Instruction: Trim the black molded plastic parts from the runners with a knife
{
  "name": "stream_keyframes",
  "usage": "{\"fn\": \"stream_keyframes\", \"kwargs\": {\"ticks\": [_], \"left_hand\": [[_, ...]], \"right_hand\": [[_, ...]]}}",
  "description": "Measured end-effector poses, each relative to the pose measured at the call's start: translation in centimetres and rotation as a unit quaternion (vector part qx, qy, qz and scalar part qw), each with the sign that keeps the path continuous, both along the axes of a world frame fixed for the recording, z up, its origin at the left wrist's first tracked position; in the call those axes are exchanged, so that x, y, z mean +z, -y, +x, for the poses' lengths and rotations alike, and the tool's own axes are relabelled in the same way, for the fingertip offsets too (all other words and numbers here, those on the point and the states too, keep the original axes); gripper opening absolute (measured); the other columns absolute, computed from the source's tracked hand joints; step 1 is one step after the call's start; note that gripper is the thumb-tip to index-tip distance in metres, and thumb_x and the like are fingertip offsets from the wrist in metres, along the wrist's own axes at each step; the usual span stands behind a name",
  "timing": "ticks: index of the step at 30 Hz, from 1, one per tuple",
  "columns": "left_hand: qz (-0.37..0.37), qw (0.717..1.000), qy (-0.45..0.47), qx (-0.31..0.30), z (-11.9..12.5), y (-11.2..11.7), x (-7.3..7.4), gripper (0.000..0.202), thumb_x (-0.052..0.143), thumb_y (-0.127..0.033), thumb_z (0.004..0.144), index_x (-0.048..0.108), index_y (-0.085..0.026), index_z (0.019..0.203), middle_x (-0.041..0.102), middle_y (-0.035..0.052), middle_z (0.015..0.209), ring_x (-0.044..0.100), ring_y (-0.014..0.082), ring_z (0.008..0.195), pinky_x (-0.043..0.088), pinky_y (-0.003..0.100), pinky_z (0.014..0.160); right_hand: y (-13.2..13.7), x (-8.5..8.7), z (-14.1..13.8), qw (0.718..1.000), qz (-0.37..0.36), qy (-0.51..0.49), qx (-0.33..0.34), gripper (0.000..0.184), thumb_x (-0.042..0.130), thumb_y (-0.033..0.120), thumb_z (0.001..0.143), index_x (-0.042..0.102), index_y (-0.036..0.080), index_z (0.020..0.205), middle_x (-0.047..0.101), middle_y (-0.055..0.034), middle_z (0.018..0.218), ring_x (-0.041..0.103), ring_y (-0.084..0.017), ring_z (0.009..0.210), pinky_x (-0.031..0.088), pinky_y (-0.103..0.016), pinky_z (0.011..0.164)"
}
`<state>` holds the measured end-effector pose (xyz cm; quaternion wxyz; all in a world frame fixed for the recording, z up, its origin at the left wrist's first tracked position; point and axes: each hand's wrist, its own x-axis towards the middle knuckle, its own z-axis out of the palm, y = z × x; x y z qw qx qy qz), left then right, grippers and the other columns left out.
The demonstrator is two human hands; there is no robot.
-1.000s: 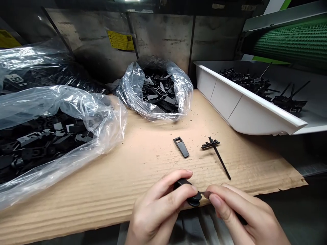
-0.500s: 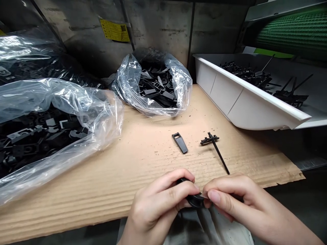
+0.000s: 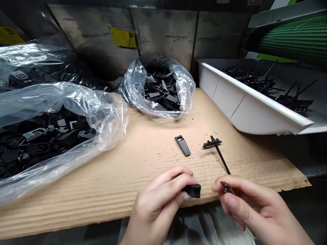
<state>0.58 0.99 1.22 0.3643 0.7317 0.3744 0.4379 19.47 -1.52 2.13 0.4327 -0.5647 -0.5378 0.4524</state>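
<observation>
Between the thumb and fingers of my left hand (image 3: 160, 200) is a black plastic part with a curved, grooved end (image 3: 193, 190); the rest of it is hidden by the fingers. My right hand (image 3: 250, 204), a short way to the right, pinches a small dark piece (image 3: 226, 187) between thumb and forefinger. The two pieces are apart. Beyond my hands a flat, tapered black plastic tab with a square hole (image 3: 183, 145) lies on the cardboard. Right of it rests a black plastic sprue (image 3: 213, 143) with a long thin stem, its near end reaching towards my right hand.
Cardboard (image 3: 107, 190) covers the bench. An open clear bag (image 3: 112, 136) of black parts lies at left, another bag (image 3: 51, 68) behind it. A third bag (image 3: 189, 90) holds tapered tabs. At right stands a white tray (image 3: 222, 98) of sprues, below a green roller (image 3: 293, 37).
My right hand has drawn away to the right from the black part, with a small dark piece now showing in its fingers. My left hand still holds the part. The view has shifted slightly.
</observation>
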Motion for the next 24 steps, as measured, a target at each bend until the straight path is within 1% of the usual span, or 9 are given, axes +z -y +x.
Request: {"fn": "stream_keyframes", "kwargs": {"ticks": [1,3,6,9,12,16,18,21,24], "left_hand": [[0.001,1.000,0.004,0.000,0.1,0.0,0.0,0.027,0.056,-0.003,0.080,0.064,-0.024,0.095,0.064,-0.0009,0.100,0.061,0.0139,0.093,0.045,0.014,0.080],[0.001,1.000,0.013,-0.004,0.2,-0.1,0.1,0.026,0.056,-0.005,0.081,0.064,-0.024,0.096,0.065,-0.0013,0.097,0.061,0.0139,0.092,0.046,0.014,0.079],[-0.005,1.000,0.021,-0.007,0.3,-0.2,0.2,0.027,0.056,-0.006,0.081,0.064,-0.026,0.097,0.066,-0.0027,0.096,0.061,0.0128,0.092,0.046,0.013,0.078],[-0.009,1.000,0.025,-0.005,0.4,-0.2,0.3,0.026,0.058,-0.008,0.081,0.064,-0.027,0.097,0.067,-0.0040,0.093,0.062,0.0117,0.088,0.046,0.012,0.077],[-0.017,1.000,0.024,0.000,0.4,-0.3,0.2,0.021,0.060,-0.011,0.080,0.066,-0.026,0.094,0.068,-0.0044,0.087,0.063,0.0111,0.081,0.046,0.012,0.072],[-0.076,0.997,0.023,0.016,0.4,-0.3,0.0,0.011,0.059,-0.018,0.081,0.067,-0.023,0.089,0.069,-0.0016,0.082,0.065,0.0137,0.072,0.049,0.016,0.066],[-0.100,0.994,0.028,0.020,0.3,-0.2,-0.1,0.011,0.058,-0.025,0.082,0.067,-0.021,0.089,0.070,0.0006,0.078,0.066,0.0164,0.069,0.051,0.020,0.064],[-0.118,0.992,0.035,0.022,0.2,-0.1,0.0,0.015,0.057,-0.028,0.083,0.067,-0.021,0.091,0.071,0.0022,0.078,0.066,0.0181,0.068,0.052,0.022,0.062],[-0.131,0.990,0.042,0.012,0.2,-0.1,0.1,0.015,0.056,-0.026,0.083,0.068,-0.022,0.092,0.070,0.0015,0.076,0.066,0.0171,0.067,0.052,0.022,0.063]], "right_hand": [[0.0,-0.1,-0.4,0.998,0.047,0.006,-0.039,0.010,0.067,0.030,0.067,0.070,0.031,0.076,0.062,0.0043,0.056,0.050,-0.007,0.042,0.042,-0.013,0.042],[-0.1,-0.2,-1.5,0.988,0.122,0.004,-0.090,0.019,0.069,0.020,0.063,0.070,0.033,0.076,0.064,0.0070,0.059,0.055,-0.006,0.046,0.045,-0.010,0.047],[-0.3,-0.1,-3.1,0.979,0.181,-0.010,-0.095,0.023,0.066,0.014,0.064,0.070,0.033,0.077,0.061,0.0092,0.054,0.054,-0.005,0.045,0.043,-0.009,0.046],[-0.6,-0.1,-4.0,0.974,0.205,-0.008,-0.098,0.017,0.063,0.014,0.068,0.069,0.030,0.072,0.065,0.0078,0.059,0.057,-0.007,0.051,0.043,-0.013,0.051],[-0.8,-0.2,-3.8,0.982,0.141,-0.025,-0.123,0.010,0.062,0.024,0.071,0.064,0.025,0.062,0.058,0.0054,0.052,0.051,-0.009,0.049,0.040,-0.017,0.048],[-1.1,-0.4,-3.1,0.987,0.032,-0.095,-0.126,0.021,0.059,0.037,0.074,0.058,0.021,0.061,0.032,0.0069,0.045,0.028,-0.006,0.041,0.025,-0.019,0.038],[-1.1,-0.5,-3.2,0.990,0.025,-0.081,-0.110,0.025,0.060,0.039,0.073,0.057,0.019,0.058,0.031,0.0071,0.045,0.026,-0.006,0.041,0.022,-0.020,0.038],[-1.2,-0.5,-3.5,0.995,0.022,-0.059,-0.082,0.030,0.059,0.041,0.073,0.055,0.019,0.053,0.034,0.0068,0.043,0.028,-0.006,0.040,0.023,-0.019,0.038],[-1.2,-0.7,-3.3,0.996,0.007,-0.056,-0.062,0.022,0.059,0.042,0.073,0.063,0.021,0.068,0.034,0.0070,0.045,0.031,-0.006,0.040,0.026,-0.017,0.036]]}}
